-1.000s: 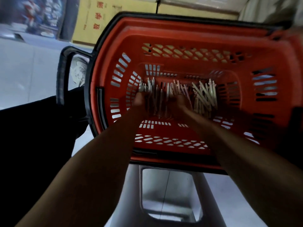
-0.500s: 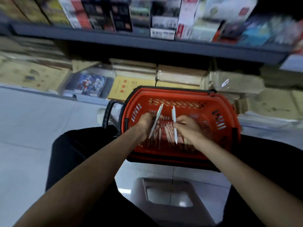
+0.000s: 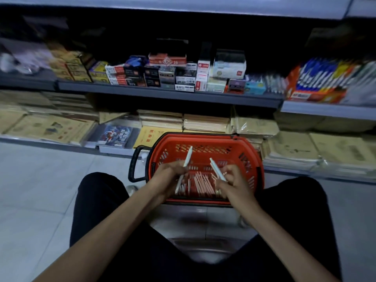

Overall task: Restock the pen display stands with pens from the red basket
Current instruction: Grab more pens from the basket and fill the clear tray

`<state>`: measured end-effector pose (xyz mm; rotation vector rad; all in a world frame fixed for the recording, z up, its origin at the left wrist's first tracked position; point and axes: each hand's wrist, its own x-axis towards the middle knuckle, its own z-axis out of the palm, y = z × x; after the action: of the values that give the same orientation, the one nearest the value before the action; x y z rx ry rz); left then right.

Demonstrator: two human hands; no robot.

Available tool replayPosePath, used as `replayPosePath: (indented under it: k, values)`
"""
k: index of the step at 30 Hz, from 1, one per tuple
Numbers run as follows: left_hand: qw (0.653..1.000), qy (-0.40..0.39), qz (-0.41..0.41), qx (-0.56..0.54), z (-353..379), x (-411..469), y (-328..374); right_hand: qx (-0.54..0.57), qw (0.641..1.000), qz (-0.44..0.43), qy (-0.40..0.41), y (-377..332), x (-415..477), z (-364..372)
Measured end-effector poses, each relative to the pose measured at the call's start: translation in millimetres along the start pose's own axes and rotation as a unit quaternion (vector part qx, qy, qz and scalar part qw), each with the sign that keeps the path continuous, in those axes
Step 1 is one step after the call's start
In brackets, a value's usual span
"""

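The red basket [image 3: 205, 140] stands on the floor before my knees, with several white pens [image 3: 201, 183] lying in its bottom. My left hand [image 3: 168, 174] grips one white pen [image 3: 187, 157] that points up and away over the basket. My right hand [image 3: 234, 180] pinches another white pen [image 3: 216, 168], tilted up to the left. Both hands hover just above the pile. No pen display stand shows clearly; pen packs [image 3: 317, 78] stand on the shelf at the right.
A grey shelf [image 3: 166, 93] carries small stationery boxes [image 3: 183, 76]. Below it lie stacked notebooks [image 3: 205, 121] and exercise books [image 3: 48, 127]. A grey stool [image 3: 203, 247] sits under me, between my black-trousered legs. Light floor tiles [image 3: 34, 190] spread to the left.
Both hands went into the pile of pens, each came up with one pen, and lifted a little higher. The view tilted up from the basket to the shelves.
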<state>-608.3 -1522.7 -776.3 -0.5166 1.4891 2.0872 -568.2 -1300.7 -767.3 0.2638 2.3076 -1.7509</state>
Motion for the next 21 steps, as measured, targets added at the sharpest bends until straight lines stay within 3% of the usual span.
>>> replayPosePath:
  k: [5, 14, 21]
  values:
    - [0.995, 0.055, 0.011, -0.084, 1, -6, -46, 0.034, 0.999, 0.007, 0.007, 17, -2, 10]
    - [0.989, 0.116, 0.016, -0.087, 4, 1, -45, 0.076, 0.995, 0.058, 0.040, 14, 9, 20]
    - [0.993, 0.090, 0.022, -0.067, 9, 2, -44, 0.130, 0.966, 0.222, 0.026, 28, 33, 35]
